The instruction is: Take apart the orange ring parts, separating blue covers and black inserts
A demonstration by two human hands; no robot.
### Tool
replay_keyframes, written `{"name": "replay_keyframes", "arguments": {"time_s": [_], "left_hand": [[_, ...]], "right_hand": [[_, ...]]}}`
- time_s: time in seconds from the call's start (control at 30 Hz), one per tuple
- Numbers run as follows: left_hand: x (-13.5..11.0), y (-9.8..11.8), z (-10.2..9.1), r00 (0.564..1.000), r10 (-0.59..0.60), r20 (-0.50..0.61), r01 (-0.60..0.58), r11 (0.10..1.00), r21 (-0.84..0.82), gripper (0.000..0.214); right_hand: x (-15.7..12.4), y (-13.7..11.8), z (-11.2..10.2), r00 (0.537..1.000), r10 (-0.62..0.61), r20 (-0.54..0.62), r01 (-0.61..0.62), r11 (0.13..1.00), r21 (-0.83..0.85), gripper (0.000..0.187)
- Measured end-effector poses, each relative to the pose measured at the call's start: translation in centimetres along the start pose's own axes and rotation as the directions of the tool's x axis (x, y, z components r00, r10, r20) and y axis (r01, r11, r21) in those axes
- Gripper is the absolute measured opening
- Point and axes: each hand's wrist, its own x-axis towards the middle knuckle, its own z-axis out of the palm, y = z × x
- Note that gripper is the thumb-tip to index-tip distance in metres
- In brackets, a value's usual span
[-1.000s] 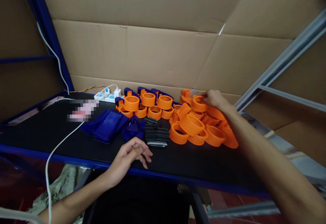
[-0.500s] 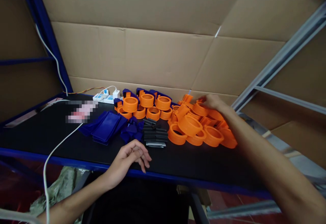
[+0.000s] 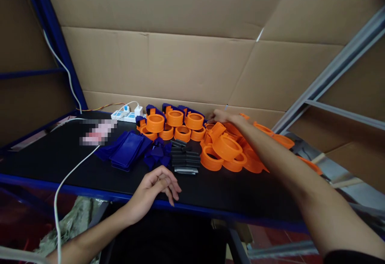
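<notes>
My left hand (image 3: 161, 186) rests at the table's front edge, fingers loosely bent and apart, with nothing in it. Just beyond it lie small black strips (image 3: 185, 159) in a stack and a heap of small blue parts (image 3: 158, 154). My right hand (image 3: 221, 115) reaches over to the back of a pile of orange ring-shaped plastic parts (image 3: 227, 147); its fingertips are down among the parts at the back, so any grip there is hidden. Beside it, to the left, stand orange rings joined to blue pieces (image 3: 175, 117). My right forearm covers part of the pile.
Flat blue plates (image 3: 128, 150) lie left of the small blue parts. A white power strip (image 3: 128, 115) with plugs stands at the back. A white cable (image 3: 64, 178) hangs over the front edge. Cardboard (image 3: 168, 63) walls the back; a metal frame (image 3: 327, 73) slants at right.
My right hand has moved left along the back of the orange pile, to beside the joined orange and blue pieces. Orange parts now show right of my forearm. My left hand stays put.
</notes>
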Motion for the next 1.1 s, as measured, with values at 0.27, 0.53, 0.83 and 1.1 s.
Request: {"name": "replay_keyframes", "arguments": {"time_s": [0.27,0.53,0.83,1.1], "left_hand": [[0.0,0.3,0.1,1.0,0.012,0.009,-0.012,1.0,0.001,0.018],[-0.1,0.0,0.0,1.0,0.006,0.005,-0.006,1.0,0.013,0.017],[0.0,0.1,0.1,0.998,0.062,-0.004,-0.062,0.998,-0.025,0.018],[0.3,1.6,0.5,0.975,0.195,-0.109,-0.216,0.945,-0.244,0.052]], "right_hand": [[0.0,0.0,-1.3,0.998,-0.01,-0.066,-0.011,0.953,-0.304,0.029],[-3.5,-0.4,-5.5,0.943,-0.079,-0.323,-0.081,0.886,-0.456,0.04],[-10.2,-5.1,-9.4,0.645,-0.277,-0.713,-0.208,0.833,-0.512,0.051],[-19.8,-18.2,-4.2,0.492,-0.537,-0.685,-0.031,0.776,-0.63,0.028]]}}
